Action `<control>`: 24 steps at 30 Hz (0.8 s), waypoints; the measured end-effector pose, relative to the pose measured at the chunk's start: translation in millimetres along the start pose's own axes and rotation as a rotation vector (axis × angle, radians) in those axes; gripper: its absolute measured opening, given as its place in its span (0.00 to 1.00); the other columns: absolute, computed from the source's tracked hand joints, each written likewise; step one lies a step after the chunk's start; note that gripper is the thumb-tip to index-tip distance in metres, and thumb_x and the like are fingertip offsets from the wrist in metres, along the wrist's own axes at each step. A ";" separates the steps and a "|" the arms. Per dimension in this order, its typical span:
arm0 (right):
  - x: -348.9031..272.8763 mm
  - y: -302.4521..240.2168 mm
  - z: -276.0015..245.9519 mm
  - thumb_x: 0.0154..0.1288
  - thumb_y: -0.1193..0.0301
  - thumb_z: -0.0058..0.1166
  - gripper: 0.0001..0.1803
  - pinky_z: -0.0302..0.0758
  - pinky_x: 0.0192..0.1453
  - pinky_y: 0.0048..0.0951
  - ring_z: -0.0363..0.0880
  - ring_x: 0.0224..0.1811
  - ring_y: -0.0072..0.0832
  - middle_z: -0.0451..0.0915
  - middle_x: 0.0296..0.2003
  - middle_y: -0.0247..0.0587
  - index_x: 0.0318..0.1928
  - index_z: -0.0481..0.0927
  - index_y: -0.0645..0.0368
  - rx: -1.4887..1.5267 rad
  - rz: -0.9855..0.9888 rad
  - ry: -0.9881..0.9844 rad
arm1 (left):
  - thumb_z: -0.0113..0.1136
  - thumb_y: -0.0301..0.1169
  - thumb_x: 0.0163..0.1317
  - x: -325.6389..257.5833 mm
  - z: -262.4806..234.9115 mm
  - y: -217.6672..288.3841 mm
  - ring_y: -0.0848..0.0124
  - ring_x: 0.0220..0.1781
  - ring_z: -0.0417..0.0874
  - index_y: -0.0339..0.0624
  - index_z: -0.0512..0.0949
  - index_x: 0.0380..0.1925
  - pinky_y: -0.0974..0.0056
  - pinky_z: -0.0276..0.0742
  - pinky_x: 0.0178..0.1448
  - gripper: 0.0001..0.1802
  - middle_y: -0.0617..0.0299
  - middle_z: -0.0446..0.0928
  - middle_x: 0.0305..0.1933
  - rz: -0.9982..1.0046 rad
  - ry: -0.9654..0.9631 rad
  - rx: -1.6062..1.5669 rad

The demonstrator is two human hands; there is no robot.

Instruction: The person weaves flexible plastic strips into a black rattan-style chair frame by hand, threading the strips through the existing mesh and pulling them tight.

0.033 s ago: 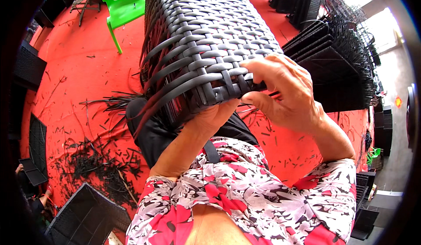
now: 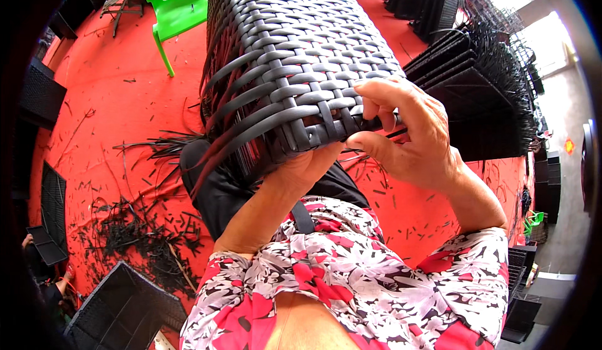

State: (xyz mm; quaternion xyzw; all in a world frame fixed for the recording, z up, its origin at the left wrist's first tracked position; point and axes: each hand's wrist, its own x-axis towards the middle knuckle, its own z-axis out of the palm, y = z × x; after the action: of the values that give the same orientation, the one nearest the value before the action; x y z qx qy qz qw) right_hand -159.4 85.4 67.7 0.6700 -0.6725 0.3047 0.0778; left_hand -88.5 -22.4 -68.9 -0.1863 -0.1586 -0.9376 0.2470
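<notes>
A long box-shaped piece of dark grey woven wicker [image 2: 313,49] stretches away from me, its near end above my lap. Loose flat strands [image 2: 241,134] curve off its left side. My left hand [image 2: 313,165] reaches beneath the near end; its fingers are hidden behind the piece. At the near right corner, my right hand [image 2: 407,127] curls its fingers over the woven edge, the thumb lower down and pointing left. A dark strand end shows between that thumb and the fingers.
Cut black strands [image 2: 144,231] litter the red floor [image 2: 94,137]. A green chair [image 2: 179,11] stands far left. Stacked black woven panels [image 2: 470,87] are on the right, and another dark panel [image 2: 122,312] is near left. Another person's hand [image 2: 64,281] shows at the left edge.
My right hand's fingers have drawn back slightly to the right and curled more at the woven edge. The left arm and the wicker piece look the same.
</notes>
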 end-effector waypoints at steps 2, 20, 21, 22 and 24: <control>-5.3 3.2 2.2 0.48 0.67 0.69 0.26 0.71 0.33 0.33 0.72 0.25 0.35 0.74 0.28 0.37 0.48 0.76 0.59 0.054 0.085 0.001 | 0.70 0.45 0.52 3.0 3.6 1.0 0.65 0.65 0.70 0.49 0.75 0.54 0.53 0.58 0.72 0.30 0.64 0.76 0.58 -0.065 0.007 -0.186; 23.7 4.6 -1.4 0.53 0.80 0.63 0.09 0.71 0.29 0.22 0.75 0.23 0.24 0.77 0.26 0.39 0.36 0.80 0.64 0.093 0.003 -0.060 | 0.61 0.46 0.62 -3.5 -23.9 14.2 0.67 0.63 0.71 0.51 0.73 0.55 0.54 0.61 0.71 0.24 0.64 0.74 0.59 0.095 0.088 0.014; 28.3 4.5 -3.3 0.53 0.79 0.64 0.09 0.70 0.28 0.22 0.75 0.23 0.23 0.77 0.26 0.38 0.36 0.80 0.63 0.089 0.005 -0.094 | 0.58 0.45 0.64 -3.2 -23.7 10.2 0.67 0.63 0.72 0.51 0.71 0.56 0.55 0.63 0.70 0.23 0.64 0.74 0.58 0.095 0.086 -0.001; 32.3 5.1 -4.5 0.53 0.79 0.64 0.09 0.69 0.27 0.21 0.74 0.22 0.22 0.77 0.26 0.38 0.35 0.79 0.63 0.085 0.008 -0.129 | 0.55 0.45 0.66 -2.4 -22.7 5.2 0.68 0.62 0.72 0.51 0.70 0.57 0.57 0.66 0.68 0.22 0.64 0.73 0.58 0.095 0.084 -0.017; 35.9 7.2 -2.1 0.53 0.78 0.65 0.07 0.66 0.26 0.19 0.70 0.21 0.16 0.76 0.24 0.33 0.31 0.78 0.62 0.224 0.114 -0.172 | 0.50 0.44 0.71 -1.1 -20.2 -3.0 0.69 0.60 0.73 0.51 0.67 0.58 0.60 0.70 0.66 0.20 0.64 0.72 0.57 0.092 0.086 -0.049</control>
State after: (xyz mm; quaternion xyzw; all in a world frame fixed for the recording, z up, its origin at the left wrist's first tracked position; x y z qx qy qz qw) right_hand -170.1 55.2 85.6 0.6588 -0.6754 0.3233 -0.0729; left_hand -94.6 -27.4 -87.7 -0.1591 -0.1160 -0.9360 0.2917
